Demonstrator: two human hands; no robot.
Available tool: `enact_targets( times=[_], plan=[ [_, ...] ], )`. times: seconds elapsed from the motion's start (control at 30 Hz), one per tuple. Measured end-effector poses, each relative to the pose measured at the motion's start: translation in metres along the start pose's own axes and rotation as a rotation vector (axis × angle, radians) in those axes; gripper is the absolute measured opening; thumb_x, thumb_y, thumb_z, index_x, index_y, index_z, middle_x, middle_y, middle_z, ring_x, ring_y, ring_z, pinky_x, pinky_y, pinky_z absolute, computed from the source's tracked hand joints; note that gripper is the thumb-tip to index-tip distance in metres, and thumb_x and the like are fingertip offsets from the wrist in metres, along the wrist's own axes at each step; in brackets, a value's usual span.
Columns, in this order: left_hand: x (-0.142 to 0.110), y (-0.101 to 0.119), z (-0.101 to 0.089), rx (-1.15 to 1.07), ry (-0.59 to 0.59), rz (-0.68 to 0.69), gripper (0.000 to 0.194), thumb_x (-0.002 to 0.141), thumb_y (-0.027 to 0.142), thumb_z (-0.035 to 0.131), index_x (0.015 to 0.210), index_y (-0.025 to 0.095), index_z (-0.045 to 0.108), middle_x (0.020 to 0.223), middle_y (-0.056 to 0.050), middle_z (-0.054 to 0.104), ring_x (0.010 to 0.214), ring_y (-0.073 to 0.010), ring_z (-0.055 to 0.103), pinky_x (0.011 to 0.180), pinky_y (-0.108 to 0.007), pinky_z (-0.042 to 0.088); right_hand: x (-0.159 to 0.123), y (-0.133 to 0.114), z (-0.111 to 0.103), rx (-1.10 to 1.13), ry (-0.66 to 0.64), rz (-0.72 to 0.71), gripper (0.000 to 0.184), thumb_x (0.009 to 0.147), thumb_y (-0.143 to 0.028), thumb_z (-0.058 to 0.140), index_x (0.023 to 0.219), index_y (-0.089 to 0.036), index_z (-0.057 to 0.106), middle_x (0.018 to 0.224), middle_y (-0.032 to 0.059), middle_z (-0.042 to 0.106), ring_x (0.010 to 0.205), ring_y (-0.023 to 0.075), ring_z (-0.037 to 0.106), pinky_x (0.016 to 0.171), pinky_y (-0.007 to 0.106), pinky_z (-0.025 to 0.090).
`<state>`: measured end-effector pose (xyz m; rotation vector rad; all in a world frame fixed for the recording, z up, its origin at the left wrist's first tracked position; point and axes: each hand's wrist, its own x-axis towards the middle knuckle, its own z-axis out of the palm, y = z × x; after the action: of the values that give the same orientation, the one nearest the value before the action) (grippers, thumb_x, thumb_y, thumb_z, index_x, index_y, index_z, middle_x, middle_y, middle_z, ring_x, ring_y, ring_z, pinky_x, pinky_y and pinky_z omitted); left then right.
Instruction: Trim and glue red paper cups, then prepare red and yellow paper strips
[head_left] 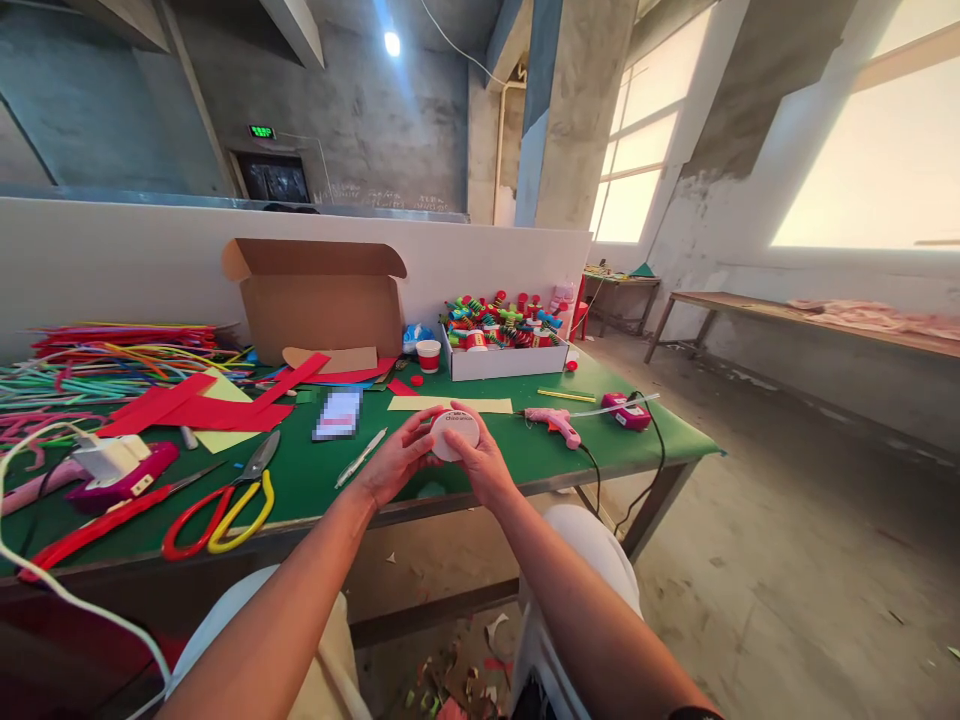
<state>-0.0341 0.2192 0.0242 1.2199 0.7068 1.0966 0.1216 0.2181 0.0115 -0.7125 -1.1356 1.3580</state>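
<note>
Between both hands, above the table's front edge, is a round white piece [455,437] with small dark print on its face. Its sides are hidden by fingers, so I cannot tell whether it is flat or the bottom of a cup. My left hand [397,460] grips it from the left, fingers curled around the far side. On the right, my right hand [487,465] pinches it with the thumb on the front face. A pale yellow paper strip [495,405] lies just behind the hands. A white pen [361,458] rests left of my left hand.
Scissors [244,500], red paper strips [202,412] and pipe cleaners [112,370] lie left. Behind stand an open cardboard box [322,300], a red-and-white paper cup [428,355] and a white box [510,363] of colourful pieces. A corded pink glue gun [553,422] lies right.
</note>
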Motion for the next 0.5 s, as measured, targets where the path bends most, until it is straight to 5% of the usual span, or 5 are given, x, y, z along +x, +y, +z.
enact_targets(
  times=[0.27, 0.5],
  plan=[
    [0.001, -0.002, -0.001, -0.029, 0.027, -0.007, 0.080, 0.061, 0.048, 0.090, 0.130, 0.022, 0.059, 0.115, -0.010, 0.068, 0.096, -0.0206, 0.063, 0.083, -0.032, 0.052, -0.002, 0.001, -0.002, 0.005, 0.005, 0.010, 0.064, 0.071, -0.048, 0.080, 0.129, -0.030, 0.060, 0.114, 0.0027, 0.071, 0.103, 0.0234, 0.067, 0.084, 0.034, 0.059],
    [0.004, -0.009, -0.001, 0.022, 0.042, -0.005, 0.086, 0.061, 0.058, 0.086, 0.132, 0.019, 0.057, 0.110, -0.010, 0.070, 0.093, -0.0210, 0.064, 0.080, -0.032, 0.053, 0.001, 0.009, -0.002, -0.007, 0.057, -0.020, 0.060, 0.071, -0.051, 0.077, 0.124, -0.027, 0.062, 0.114, 0.0037, 0.070, 0.099, 0.0228, 0.066, 0.074, 0.030, 0.059]
  ],
)
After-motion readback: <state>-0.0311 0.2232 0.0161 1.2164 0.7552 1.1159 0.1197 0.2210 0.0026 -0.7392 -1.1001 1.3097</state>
